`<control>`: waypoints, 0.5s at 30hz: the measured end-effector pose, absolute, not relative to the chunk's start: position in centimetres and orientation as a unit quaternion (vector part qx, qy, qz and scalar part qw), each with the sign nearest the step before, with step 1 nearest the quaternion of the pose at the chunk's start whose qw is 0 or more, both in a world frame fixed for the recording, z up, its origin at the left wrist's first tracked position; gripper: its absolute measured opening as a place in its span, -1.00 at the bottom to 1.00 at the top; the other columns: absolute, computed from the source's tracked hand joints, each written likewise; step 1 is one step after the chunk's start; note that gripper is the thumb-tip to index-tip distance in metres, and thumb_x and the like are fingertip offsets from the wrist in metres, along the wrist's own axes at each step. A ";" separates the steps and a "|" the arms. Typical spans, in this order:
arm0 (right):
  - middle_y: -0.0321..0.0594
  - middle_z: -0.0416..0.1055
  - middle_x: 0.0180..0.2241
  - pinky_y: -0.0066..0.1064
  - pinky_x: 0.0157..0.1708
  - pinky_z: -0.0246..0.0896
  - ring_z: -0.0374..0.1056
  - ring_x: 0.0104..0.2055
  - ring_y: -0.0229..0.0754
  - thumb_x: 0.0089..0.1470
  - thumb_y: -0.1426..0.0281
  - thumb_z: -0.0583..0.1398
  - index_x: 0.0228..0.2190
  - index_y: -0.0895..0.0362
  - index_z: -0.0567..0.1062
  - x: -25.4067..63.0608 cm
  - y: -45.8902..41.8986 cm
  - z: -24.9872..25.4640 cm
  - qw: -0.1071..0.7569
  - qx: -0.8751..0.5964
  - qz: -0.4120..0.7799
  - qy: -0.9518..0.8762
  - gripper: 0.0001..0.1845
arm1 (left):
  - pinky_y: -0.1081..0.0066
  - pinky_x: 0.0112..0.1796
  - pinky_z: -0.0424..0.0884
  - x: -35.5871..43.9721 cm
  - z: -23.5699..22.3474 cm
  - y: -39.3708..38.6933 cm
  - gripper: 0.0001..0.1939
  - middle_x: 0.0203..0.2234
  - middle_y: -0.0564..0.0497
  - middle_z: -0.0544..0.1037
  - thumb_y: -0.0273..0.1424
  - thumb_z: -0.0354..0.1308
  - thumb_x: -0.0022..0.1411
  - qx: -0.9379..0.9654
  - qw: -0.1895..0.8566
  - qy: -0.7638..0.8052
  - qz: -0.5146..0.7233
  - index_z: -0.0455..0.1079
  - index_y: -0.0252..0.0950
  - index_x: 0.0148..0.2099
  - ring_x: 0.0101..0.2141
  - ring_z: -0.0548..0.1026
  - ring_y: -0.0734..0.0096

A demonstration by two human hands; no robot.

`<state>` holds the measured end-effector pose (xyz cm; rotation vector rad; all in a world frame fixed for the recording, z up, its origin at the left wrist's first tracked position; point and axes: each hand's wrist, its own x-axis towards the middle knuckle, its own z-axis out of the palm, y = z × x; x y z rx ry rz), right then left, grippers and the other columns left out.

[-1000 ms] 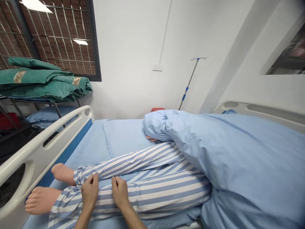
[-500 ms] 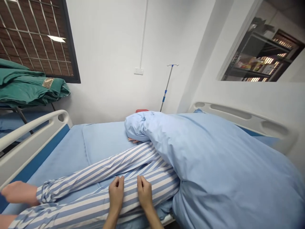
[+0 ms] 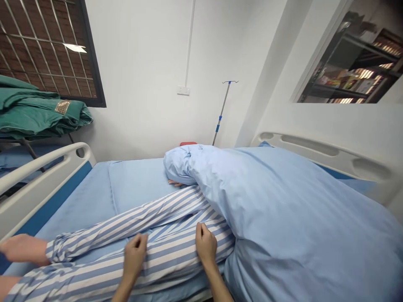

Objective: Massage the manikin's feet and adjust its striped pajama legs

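Observation:
My left hand (image 3: 134, 256) is curled into a loose fist over the thigh and knee part of the nearer leg of the blue-and-white striped trousers (image 3: 171, 247). Farther right, near the hip, my right hand (image 3: 206, 245) is curled the same way, just short of the light blue quilt (image 3: 277, 209). Nothing shows in either fist. A person in the trousers lies on the bed, with bare feet (image 3: 23, 248) at the left. The quilt covers the upper body. Fingers of that person's hand (image 3: 175, 183) stick out from under its edge.
Pale bed end boards stand at the left (image 3: 77, 155) and the right (image 3: 315, 147). A light blue sheet (image 3: 135, 178) covers the mattress. Behind the bed are a drip stand (image 3: 223, 109) and a red object (image 3: 188, 143). Folded green bedding (image 3: 40, 113) lies at the left.
My hands have moved apart along the striped trouser leg, the left one toward the feet and the right one toward the quilt. Both stay curled. The view has shifted slightly.

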<state>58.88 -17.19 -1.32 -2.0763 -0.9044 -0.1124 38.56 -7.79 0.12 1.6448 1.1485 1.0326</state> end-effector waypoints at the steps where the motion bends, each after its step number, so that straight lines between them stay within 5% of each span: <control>1: -0.20 0.35 -0.64 -0.37 -0.51 -0.17 0.20 -0.58 -0.18 0.18 0.14 -0.14 -0.61 0.07 0.28 58.5 -17.0 -1.2 0.409 -0.842 -0.052 -0.350 -0.54 | 0.45 -0.51 0.14 35.7 0.6 -6.8 -0.56 -0.74 0.12 0.11 -0.07 -0.01 0.07 0.653 0.401 0.482 0.424 0.06 -0.23 -0.68 -0.61 0.16 0.47; 8: -0.25 0.27 -0.69 -0.39 -0.54 -0.15 0.13 -0.61 -0.23 0.17 0.16 -0.09 -0.68 0.08 0.23 49.8 -14.1 -0.6 0.487 -0.782 0.023 -0.388 -0.54 | 0.47 -0.49 0.17 19.1 -0.5 -2.2 -0.60 -0.75 0.12 0.21 -0.10 0.00 0.06 0.589 0.250 0.651 0.408 0.14 -0.25 -0.66 -0.59 0.22 0.44; 15: -0.38 0.26 -0.70 -0.51 -0.56 -0.07 0.13 -0.62 -0.35 0.08 0.32 0.04 -0.68 0.12 0.30 31.5 -8.8 0.7 0.466 -0.634 0.162 -0.595 -0.66 | 0.43 -0.51 0.19 16.5 -1.5 -1.7 -0.64 -0.78 0.12 0.26 -0.10 -0.01 0.03 0.589 0.234 0.684 0.362 0.23 -0.24 -0.62 -0.60 0.28 0.38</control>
